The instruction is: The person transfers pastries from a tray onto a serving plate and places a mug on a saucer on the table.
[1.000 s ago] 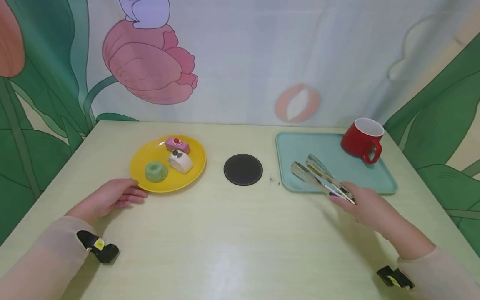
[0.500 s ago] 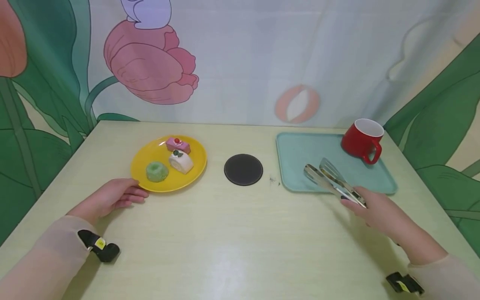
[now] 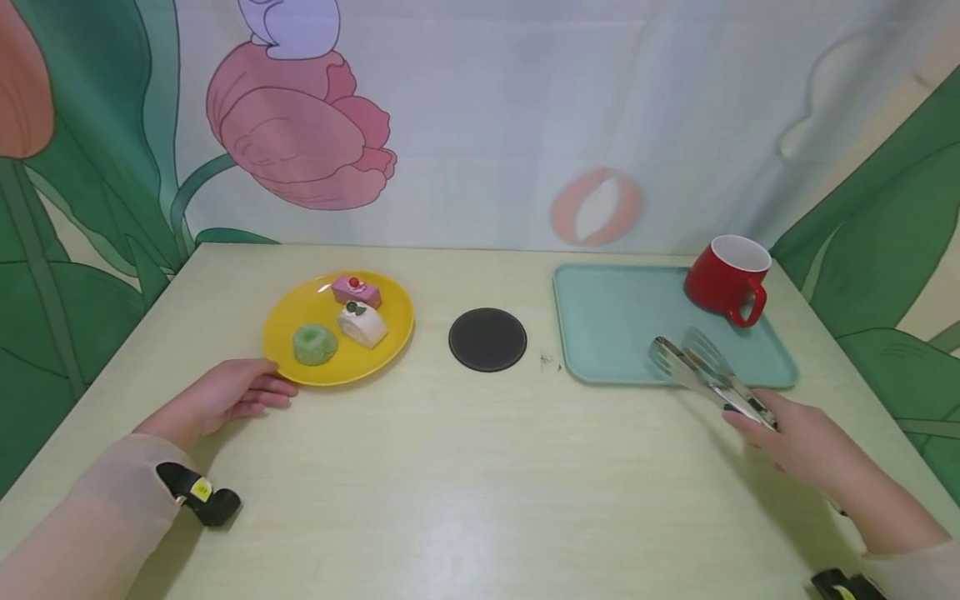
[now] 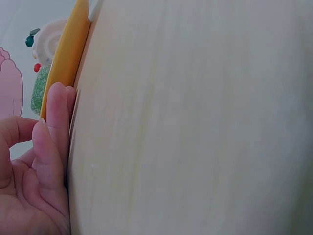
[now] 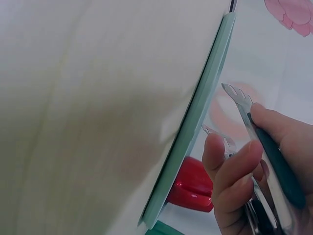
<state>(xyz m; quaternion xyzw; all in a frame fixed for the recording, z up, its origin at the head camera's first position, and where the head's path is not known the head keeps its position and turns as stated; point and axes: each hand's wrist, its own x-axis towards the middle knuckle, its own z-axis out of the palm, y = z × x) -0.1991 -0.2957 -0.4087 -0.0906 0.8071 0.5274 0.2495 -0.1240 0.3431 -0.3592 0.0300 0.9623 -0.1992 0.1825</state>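
At the near left rim of a yellow plate, my left hand pinches the edge, thumb over it and fingers beneath, as the left wrist view shows. The plate carries a green ring-shaped cake, a white cake roll and a pink cake slice topped with a red cherry. My right hand grips metal serving tongs, their ends spread with nothing between them. In the head view the tongs overlap the near edge of a pale teal tray. A red mug stands on that tray.
A round black coaster lies between plate and tray on the pale wooden table. Small dark marks show beside the tray's left edge. Behind the table hangs a curtain printed with flowers.
My right hand has drawn the tongs to the right and toward me, from over the tray's left part to its near right edge. The left hand and plate have stayed put.
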